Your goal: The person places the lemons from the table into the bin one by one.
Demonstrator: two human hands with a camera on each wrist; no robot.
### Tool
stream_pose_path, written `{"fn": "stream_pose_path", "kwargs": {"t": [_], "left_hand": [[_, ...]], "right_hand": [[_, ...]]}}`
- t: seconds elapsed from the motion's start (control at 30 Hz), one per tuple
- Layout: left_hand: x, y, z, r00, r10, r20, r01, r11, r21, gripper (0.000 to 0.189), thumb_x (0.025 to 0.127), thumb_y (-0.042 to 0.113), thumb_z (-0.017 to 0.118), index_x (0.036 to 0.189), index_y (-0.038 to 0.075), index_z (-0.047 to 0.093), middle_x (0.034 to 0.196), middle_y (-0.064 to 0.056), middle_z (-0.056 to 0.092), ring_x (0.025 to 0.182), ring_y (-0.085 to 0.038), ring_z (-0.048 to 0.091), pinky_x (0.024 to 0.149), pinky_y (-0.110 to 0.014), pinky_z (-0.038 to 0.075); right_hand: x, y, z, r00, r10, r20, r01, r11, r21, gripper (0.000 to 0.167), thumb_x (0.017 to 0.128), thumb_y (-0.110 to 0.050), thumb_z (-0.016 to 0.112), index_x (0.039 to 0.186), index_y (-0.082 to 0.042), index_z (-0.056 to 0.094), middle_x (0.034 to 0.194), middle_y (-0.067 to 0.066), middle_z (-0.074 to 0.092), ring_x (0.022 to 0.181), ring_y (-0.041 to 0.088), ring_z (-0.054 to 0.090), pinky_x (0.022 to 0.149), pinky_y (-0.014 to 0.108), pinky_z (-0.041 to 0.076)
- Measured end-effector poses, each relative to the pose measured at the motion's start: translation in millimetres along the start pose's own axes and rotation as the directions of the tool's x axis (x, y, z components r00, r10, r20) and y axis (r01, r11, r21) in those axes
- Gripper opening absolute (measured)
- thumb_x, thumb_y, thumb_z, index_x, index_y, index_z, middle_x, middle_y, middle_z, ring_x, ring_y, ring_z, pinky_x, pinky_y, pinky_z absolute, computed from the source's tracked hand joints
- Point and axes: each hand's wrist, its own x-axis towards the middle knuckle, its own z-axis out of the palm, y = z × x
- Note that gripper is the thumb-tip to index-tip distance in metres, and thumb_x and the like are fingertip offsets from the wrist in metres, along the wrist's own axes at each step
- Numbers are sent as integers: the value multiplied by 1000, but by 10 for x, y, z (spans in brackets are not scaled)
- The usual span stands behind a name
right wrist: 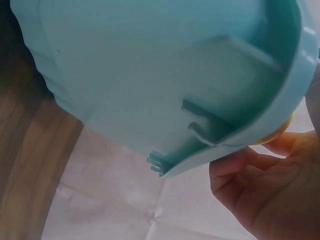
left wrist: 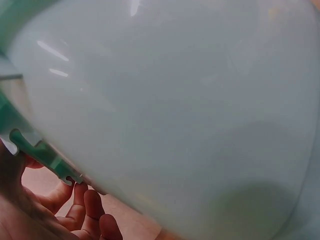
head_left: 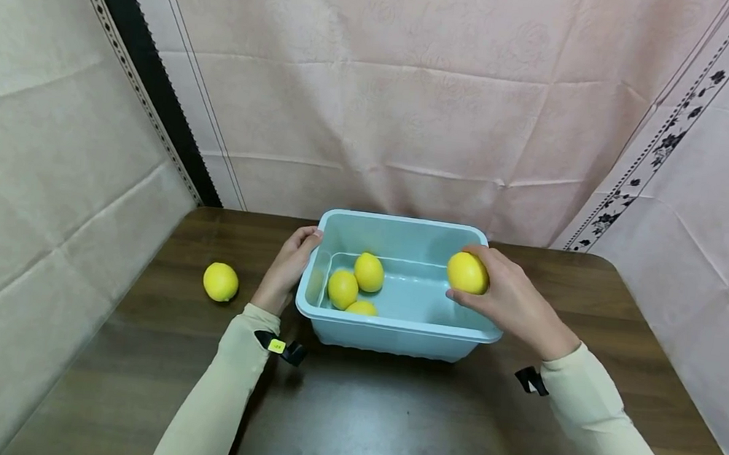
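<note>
Three lemons point(head_left: 369, 273) in the tub point(head_left: 396, 338) nr the worktop's point(head_left: 398, 421) far edge — R hand point(head_left: 519, 299) pinching a 4th lemon point(head_left: 468, 273) over the tub's right end, L hand point(head_left: 286, 268) gripping its left rim. Poss. trouble — loosen too early, it'd clip the rim & roll off.

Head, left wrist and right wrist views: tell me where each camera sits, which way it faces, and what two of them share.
Head: worn on the head, facing forward and down at the blue bin on the table; left hand, right hand and sleeves show.
Left wrist: close up, facing the bin's outer side; the left hand's fingers show lower left.
Right wrist: also facing the bin's outer side; the right hand shows at right.
Shared: head and right wrist both show the lemon in the right hand.
</note>
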Motion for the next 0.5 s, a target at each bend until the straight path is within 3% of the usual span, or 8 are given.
{"fn": "stream_pose_path", "kwargs": {"t": [0.5], "left_hand": [[6,8,-6,1000,-7,-8,7,1000,-3,47,113,40,46,148,8,48,142,-13,52,123,-26,52,101,-38,46]], "right_hand": [[293,141,-36,999,-26,31,25,1000,1,64,90,-26,86,142,-4,54,125,15,63,102,32,61,86,49,54]]}}
